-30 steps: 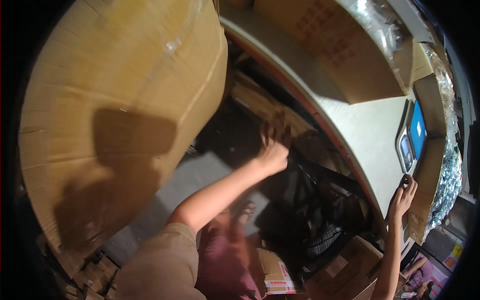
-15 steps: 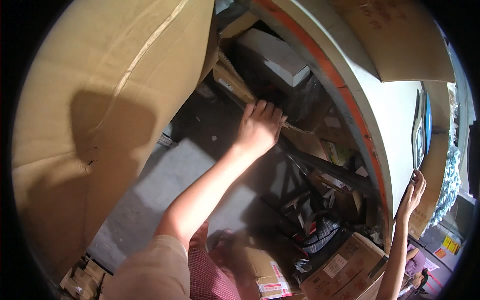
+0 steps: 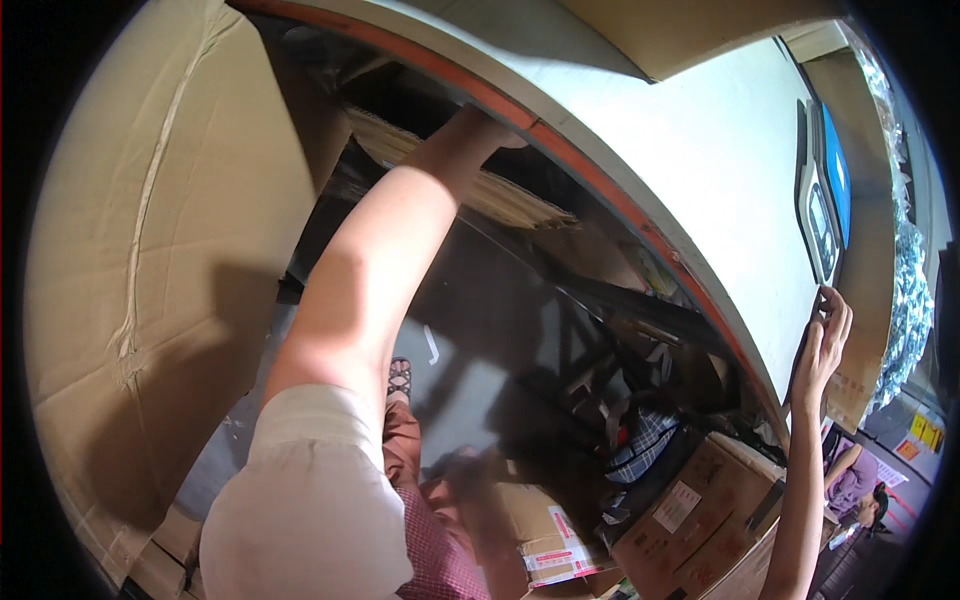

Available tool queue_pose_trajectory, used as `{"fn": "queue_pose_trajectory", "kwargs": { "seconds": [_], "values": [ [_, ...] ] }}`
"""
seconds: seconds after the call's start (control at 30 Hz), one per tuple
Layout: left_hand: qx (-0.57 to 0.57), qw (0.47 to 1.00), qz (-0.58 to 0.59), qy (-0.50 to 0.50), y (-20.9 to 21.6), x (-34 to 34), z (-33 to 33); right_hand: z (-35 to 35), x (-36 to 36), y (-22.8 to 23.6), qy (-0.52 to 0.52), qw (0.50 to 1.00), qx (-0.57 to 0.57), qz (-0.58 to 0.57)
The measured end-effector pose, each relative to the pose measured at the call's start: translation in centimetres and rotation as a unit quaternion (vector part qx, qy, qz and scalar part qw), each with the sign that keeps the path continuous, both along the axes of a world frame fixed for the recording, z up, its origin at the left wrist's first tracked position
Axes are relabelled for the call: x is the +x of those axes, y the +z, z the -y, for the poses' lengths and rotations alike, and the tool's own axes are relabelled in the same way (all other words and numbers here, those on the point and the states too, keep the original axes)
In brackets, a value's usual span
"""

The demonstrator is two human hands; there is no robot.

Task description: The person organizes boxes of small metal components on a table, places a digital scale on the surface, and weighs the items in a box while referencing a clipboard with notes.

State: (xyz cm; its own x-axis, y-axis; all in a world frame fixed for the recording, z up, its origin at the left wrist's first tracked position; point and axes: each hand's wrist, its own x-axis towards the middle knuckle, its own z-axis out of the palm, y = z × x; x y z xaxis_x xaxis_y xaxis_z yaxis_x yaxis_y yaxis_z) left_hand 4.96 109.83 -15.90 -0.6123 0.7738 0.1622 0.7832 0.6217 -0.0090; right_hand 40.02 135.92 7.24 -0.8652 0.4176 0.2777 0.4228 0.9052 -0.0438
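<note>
Just beyond right fingers (image 3: 838, 316): grey-framed device (image 3: 822, 222), on white tabletop (image 3: 700, 180).

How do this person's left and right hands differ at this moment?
The left hand is mostly hidden below the orange-trimmed edge of the white tabletop, while the right hand shows at the tabletop's edge, beside a grey-framed device. The right hand's fingers look bent; the left hand's fingers cannot be seen. Both hands are bare, as far as they show.
</note>
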Motion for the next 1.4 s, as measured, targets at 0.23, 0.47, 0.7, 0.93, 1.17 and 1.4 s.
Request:
{"fn": "queue_pose_trajectory", "kwargs": {
  "seconds": [0.23, 0.47, 0.7, 0.93, 1.17, 1.4],
  "values": [
    [0.13, 0.987, 0.078, 0.046, 1.2, 0.8, 8.9, 0.5, -0.5, -0.1, 0.025, 0.999, -0.007, -0.02],
    [0.378, 0.92, 0.006, 0.1, 2.3, 11.4, 15.9, 0.9, 0.1, 0.3, -0.015, 0.998, -0.04, -0.036],
    [0.184, 0.947, -0.093, -0.245, 13.0, 22.9, 21.1, 1.6, 0.0, 1.8, -0.039, 0.994, -0.067, -0.072],
    [0.361, 0.839, 0.214, -0.346, 30.1, 27.9, 19.3, 1.5, -0.5, 2.9, -0.045, 0.987, -0.06, -0.139],
    [0.338, 0.811, -0.023, -0.477, 44.2, 27.1, 6.2, 1.1, 0.4, 3.6, -0.073, 0.982, -0.109, -0.134],
    [0.294, 0.855, -0.053, -0.424, 41.5, 21.4, -17.9, 0.3, 1.5, 2.7, -0.062, 0.963, -0.155, -0.213]
  ]
}}
